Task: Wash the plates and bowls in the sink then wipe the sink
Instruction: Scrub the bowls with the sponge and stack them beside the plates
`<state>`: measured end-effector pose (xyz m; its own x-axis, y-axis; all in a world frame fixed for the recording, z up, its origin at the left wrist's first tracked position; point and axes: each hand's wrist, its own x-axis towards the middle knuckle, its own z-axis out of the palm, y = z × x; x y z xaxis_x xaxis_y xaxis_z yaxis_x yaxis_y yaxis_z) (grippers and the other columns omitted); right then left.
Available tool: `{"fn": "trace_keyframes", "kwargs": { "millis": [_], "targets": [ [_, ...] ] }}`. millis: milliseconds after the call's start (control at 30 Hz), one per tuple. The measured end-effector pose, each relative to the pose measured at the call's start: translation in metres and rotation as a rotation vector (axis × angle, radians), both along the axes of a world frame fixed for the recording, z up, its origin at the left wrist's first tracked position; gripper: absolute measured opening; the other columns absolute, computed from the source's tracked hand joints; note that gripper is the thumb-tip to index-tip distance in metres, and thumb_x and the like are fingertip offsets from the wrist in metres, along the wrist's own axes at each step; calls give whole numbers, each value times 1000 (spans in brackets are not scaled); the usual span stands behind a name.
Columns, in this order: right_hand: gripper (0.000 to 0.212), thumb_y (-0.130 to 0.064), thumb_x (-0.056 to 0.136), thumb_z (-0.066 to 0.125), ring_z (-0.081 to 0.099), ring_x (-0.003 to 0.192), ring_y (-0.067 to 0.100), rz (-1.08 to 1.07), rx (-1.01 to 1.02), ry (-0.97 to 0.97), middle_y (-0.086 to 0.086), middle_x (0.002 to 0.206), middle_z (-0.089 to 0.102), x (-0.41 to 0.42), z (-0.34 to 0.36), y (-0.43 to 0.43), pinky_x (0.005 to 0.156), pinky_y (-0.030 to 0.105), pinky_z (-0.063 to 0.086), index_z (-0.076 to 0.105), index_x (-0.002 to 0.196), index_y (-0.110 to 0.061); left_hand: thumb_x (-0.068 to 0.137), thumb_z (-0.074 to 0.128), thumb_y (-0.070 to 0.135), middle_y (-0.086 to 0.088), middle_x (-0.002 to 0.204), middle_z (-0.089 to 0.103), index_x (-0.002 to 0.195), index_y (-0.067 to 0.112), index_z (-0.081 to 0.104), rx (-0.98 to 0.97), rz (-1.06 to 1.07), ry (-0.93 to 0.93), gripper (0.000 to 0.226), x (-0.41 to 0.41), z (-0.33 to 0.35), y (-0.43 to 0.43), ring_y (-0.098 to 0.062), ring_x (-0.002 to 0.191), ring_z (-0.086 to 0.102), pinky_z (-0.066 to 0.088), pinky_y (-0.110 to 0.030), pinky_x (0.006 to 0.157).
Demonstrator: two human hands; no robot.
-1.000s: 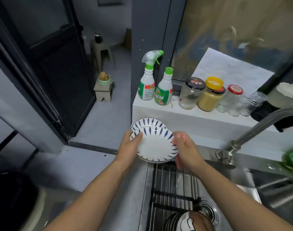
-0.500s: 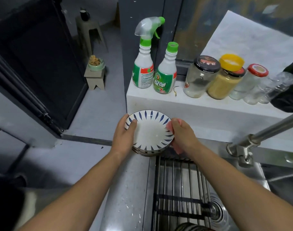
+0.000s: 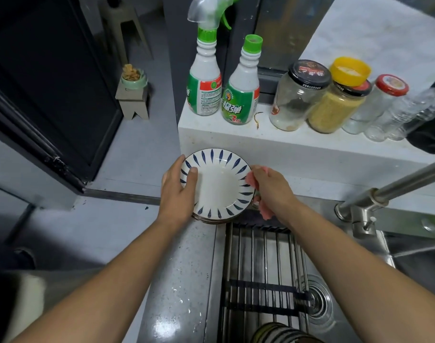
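A matt grey floor (image 3: 137,154) spreads across the left, reaching a dark panelled door in a black frame (image 3: 46,78). Beside the door stands a small grey low stool (image 3: 133,107) carrying a pale green pot (image 3: 133,79), with a taller pale plastic stool (image 3: 125,26) farther off. A dark grey pillar (image 3: 177,45) rises at centre, next to a murky glass window pane (image 3: 285,26). Below it a white stone ledge (image 3: 273,147) runs right. A speckled grey countertop (image 3: 177,280) lies near, faintly glossy under dim light.

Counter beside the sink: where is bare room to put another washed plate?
Bare counter lies between the plate stack and the near edge, left of the sink rack. The shelf behind is crowded with bottles and jars.
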<state>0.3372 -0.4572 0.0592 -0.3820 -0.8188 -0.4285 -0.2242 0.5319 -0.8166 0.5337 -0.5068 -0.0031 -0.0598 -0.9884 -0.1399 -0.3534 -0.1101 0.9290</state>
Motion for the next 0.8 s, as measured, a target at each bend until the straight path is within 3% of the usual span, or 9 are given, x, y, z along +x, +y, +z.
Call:
{"fn": "trace_keyframes", "kwargs": {
  "millis": [167, 233, 367, 500, 600, 667, 733, 800],
  "targets": [
    [35, -32, 105, 34, 42, 32, 22, -2, 17, 8, 12, 63, 52, 3, 7, 5, 37, 26, 32, 53, 84, -12, 108, 37, 52, 2, 151, 44, 154, 34, 37, -20, 10, -54, 49, 1, 0, 1, -7, 120, 42, 33, -31, 106],
    [37, -33, 106, 35, 47, 38, 23, -36, 9, -20, 11, 62, 53, 2, 8, 9, 41, 29, 35, 57, 89, -9, 108, 36, 51, 1, 147, 48, 153, 30, 38, -28, 34, -72, 50, 0, 1, 2, -10, 119, 44, 33, -31, 104],
    [36, -30, 106, 35, 51, 42, 19, -139, -29, -52, 13, 72, 56, 0, 10, 23, 40, 23, 35, 58, 94, -5, 108, 35, 51, 2, 147, 51, 153, 24, 35, -40, 55, -87, 52, -1, 4, 7, -15, 124, 47, 34, -32, 104],
    [34, -30, 107, 38, 56, 58, 22, -203, -84, -84, 11, 78, 56, 1, 17, 43, 57, 33, 43, 57, 92, -7, 108, 40, 47, -3, 156, 43, 156, 19, 32, -37, 64, -83, 56, 0, 13, 18, -22, 141, 41, 31, -32, 111],
    [39, -34, 107, 40, 62, 64, 26, -161, -75, -62, 12, 80, 61, 2, 33, 75, 62, 37, 47, 59, 99, 0, 107, 44, 47, -3, 168, 24, 161, 18, 23, -13, 74, -76, 65, 2, 26, 39, -19, 154, 21, 20, -40, 126],
    [37, -34, 108, 41, 57, 70, 27, -108, -60, -72, 14, 82, 59, 3, 40, 99, 61, 36, 45, 58, 106, 0, 106, 45, 49, -3, 170, 17, 161, 17, 22, -11, 94, -75, 68, 5, 31, 58, -18, 157, 11, 13, -44, 129],
    [37, -32, 108, 41, 54, 71, 26, -39, -26, -52, 12, 82, 57, 1, 47, 134, 62, 39, 45, 57, 110, 1, 98, 44, 58, -4, 167, 19, 158, 16, 28, -25, 99, -70, 75, 5, 39, 89, -18, 156, 11, 11, -43, 128],
    [38, -33, 108, 39, 54, 65, 23, 73, -6, 40, 9, 75, 57, -3, 48, 170, 61, 43, 50, 59, 100, -1, 90, 41, 65, 0, 159, 29, 153, 17, 35, -42, 61, -37, 80, 0, 48, 125, -16, 151, 19, 15, -37, 125]
  ]
}}
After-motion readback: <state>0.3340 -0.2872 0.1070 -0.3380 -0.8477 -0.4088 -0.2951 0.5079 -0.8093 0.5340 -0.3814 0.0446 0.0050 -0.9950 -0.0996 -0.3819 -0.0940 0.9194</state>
